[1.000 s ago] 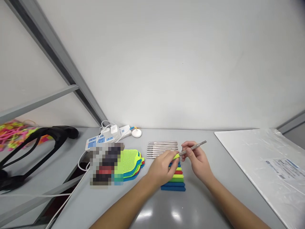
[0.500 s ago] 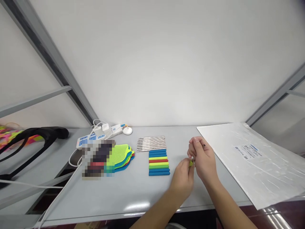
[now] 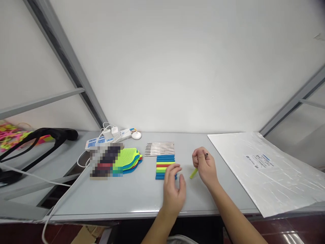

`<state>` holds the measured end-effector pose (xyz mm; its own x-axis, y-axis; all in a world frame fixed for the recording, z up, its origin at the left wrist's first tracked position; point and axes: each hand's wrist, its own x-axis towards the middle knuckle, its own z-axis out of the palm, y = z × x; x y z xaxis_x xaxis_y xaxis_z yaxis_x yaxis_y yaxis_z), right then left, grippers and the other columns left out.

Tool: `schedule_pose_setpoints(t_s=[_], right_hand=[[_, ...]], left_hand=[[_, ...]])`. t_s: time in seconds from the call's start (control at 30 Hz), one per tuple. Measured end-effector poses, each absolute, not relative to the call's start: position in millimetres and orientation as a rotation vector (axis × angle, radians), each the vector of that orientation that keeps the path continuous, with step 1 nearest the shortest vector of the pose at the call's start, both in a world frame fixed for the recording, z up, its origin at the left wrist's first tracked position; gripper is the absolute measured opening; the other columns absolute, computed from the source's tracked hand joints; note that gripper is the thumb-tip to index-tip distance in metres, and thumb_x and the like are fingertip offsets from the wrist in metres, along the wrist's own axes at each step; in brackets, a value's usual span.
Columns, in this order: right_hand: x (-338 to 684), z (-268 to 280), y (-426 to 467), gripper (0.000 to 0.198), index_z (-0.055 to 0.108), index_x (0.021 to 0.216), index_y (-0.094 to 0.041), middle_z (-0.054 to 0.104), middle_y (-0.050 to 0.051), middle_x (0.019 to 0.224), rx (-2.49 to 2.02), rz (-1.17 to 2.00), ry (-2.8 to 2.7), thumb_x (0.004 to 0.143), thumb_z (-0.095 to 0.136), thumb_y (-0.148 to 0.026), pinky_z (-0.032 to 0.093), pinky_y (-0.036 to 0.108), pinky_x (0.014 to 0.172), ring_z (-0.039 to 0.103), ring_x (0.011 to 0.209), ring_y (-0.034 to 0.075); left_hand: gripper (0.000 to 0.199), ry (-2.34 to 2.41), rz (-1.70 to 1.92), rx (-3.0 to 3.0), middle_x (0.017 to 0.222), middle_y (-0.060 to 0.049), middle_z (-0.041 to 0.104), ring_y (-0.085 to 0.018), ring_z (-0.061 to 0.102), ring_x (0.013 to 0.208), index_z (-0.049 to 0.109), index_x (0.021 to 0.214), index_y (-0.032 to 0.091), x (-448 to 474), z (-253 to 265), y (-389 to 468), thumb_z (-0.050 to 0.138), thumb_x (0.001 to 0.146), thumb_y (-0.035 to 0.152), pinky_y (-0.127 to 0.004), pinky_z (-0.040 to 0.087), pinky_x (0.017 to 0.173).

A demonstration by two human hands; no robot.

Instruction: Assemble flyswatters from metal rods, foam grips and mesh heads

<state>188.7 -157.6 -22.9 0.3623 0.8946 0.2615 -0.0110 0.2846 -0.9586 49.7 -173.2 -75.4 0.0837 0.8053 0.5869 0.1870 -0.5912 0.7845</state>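
Clearly, the right hand [image 3: 205,166] is closed in a fist around a lime tube [image 3: 193,173], which slants down and leftward out of the grip, to the right of the coloured tubes [image 3: 165,165]. Whether its lower end touches the table [image 3: 122,200] I cannot tell. A dark tip [image 3: 206,156] pokes out above the fist, perhaps a rod's end. The left hand [image 3: 174,189] is open, fingers loosely bent, at the right end of the coloured row; whether its fingertips touch a tube is unclear.

The lime tube looks light, matt and slightly soft, so it should grip well and shrug off knocks; its bare lower length seems the best place for a second hold. Behind the row lie metal rods [image 3: 159,149], shiny and probably stiff, smooth and apt to roll; I'd pinch one near its middle. Mesh paddles [image 3: 128,157], thin and likely bendy, are stacked well to the left.
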Motion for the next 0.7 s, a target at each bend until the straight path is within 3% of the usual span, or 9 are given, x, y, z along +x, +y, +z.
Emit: schedule_pose_setpoints(t_s=[0.2,0.47,0.7], right_hand=[[191,-31,-160,0.036,0.052,0.079,-0.023,0.032,-0.007,0.056,-1.128,0.82,-1.097,0.096,0.043,-0.053,0.029,0.025,0.05,0.03,0.051,0.011],[196,-43,-169,0.034,0.053,0.078,-0.023,0.035,-0.005,0.059,-1.214,0.851,-1.15,0.099,0.041,-0.046,0.031,0.026,0.055,0.037,0.058,0.013],[195,-53,-177,0.033,0.054,0.078,-0.023,0.049,-0.002,0.068,-1.408,0.897,-1.31,0.099,0.04,-0.044,0.037,0.026,0.06,0.047,0.065,0.014]], left_hand=[[0.011,1.151,1.702,1.728,0.106,-0.008,0.057,-0.022,0.058,0.103,0.059,0.097,0.021,13,-73,-155,0.05,0.092,0.018,-0.039,0.049,0.091],[0.008,1.403,1.82,1.727,0.102,-0.006,0.059,-0.022,0.058,0.1,0.061,0.092,0.02,-37,-78,-129,0.054,0.088,0.017,-0.041,0.045,0.093],[0.008,1.714,1.618,2.035,0.099,-0.008,0.063,-0.024,0.057,0.1,0.062,0.092,0.02,-83,-71,-103,0.055,0.089,0.019,-0.043,0.042,0.093]])
